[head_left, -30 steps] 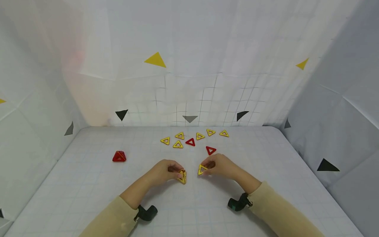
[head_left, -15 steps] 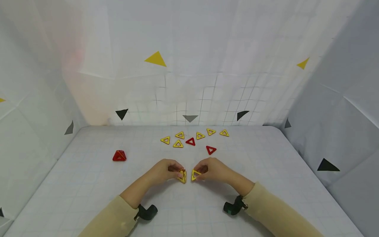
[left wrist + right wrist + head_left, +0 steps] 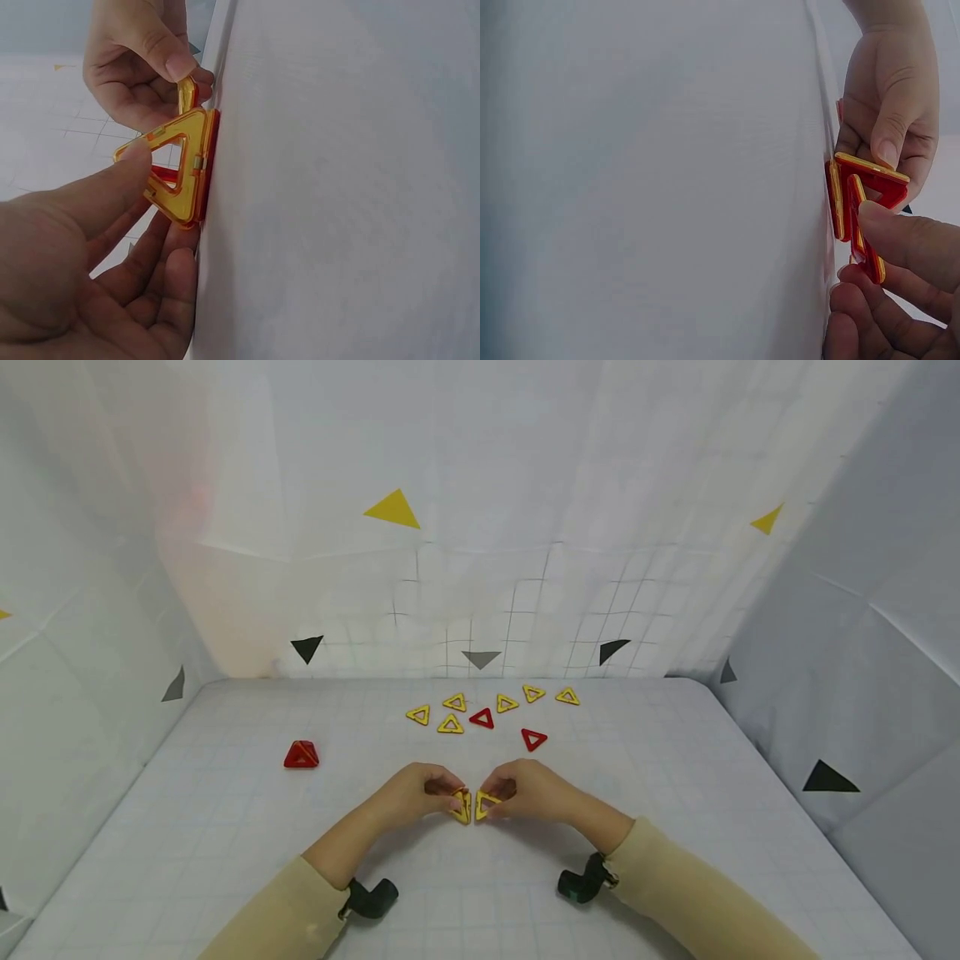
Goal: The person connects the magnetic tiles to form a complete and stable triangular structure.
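Between thumb and fingers, my left hand (image 3: 416,792) holds several triangular magnetic tiles (image 3: 196,139) joined at an angle, standing on the table. They look yellow from outside and show red on their inner faces in the right wrist view. My right hand (image 3: 536,789) pinches one more triangular magnetic tile (image 3: 868,259), yellow in the head view with red showing in the right wrist view. It stands on edge beside the joined tiles, a narrow gap between them in the head view. The fingers of both hands hide parts of the tiles.
Several yellow triangular tiles (image 3: 451,725) lie flat toward the table's back, with a red triangular tile (image 3: 482,718) among them. Another red tile (image 3: 533,740) lies nearer the right hand. A red pyramid (image 3: 301,755) of tiles stands at left. White sheets (image 3: 480,593) enclose the table.
My right hand has moved left and slightly toward me with its tile, bringing it close to the joined tiles. The left hand has stayed in place, still holding them.
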